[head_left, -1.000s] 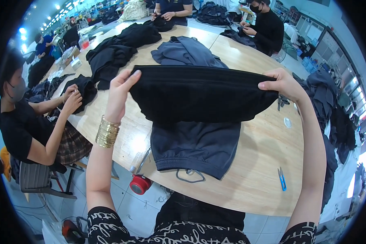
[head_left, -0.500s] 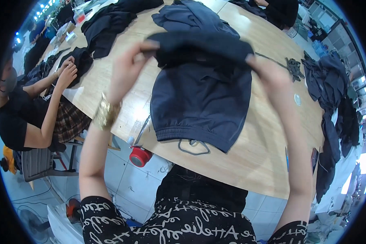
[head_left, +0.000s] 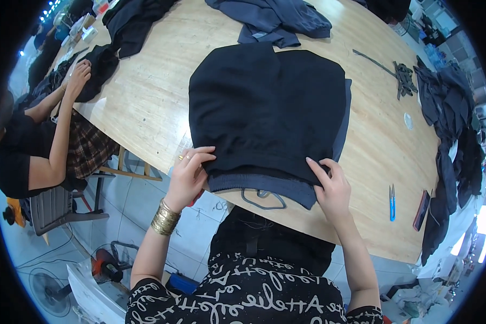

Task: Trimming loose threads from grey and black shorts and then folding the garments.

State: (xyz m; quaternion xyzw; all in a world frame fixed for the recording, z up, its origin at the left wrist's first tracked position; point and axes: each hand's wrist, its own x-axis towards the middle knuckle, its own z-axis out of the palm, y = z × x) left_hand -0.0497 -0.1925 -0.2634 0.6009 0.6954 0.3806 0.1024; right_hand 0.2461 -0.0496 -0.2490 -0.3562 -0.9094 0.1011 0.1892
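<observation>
With fingers (head_left: 319, 171) touching the black shorts (head_left: 235, 102) (whether pinching, we cannot tell), we are risking uneven tugs skewing the navy shorts (head_left: 259, 182) beneath.

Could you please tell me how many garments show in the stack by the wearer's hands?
2: a black garment on top, and a grey garment beneath, showing along the near edge and right side. Others may be hidden underneath.

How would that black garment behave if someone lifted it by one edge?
The black garment would probably sag, as its surface shows soft creases. It might also slide, lying over the navy garment.
</observation>
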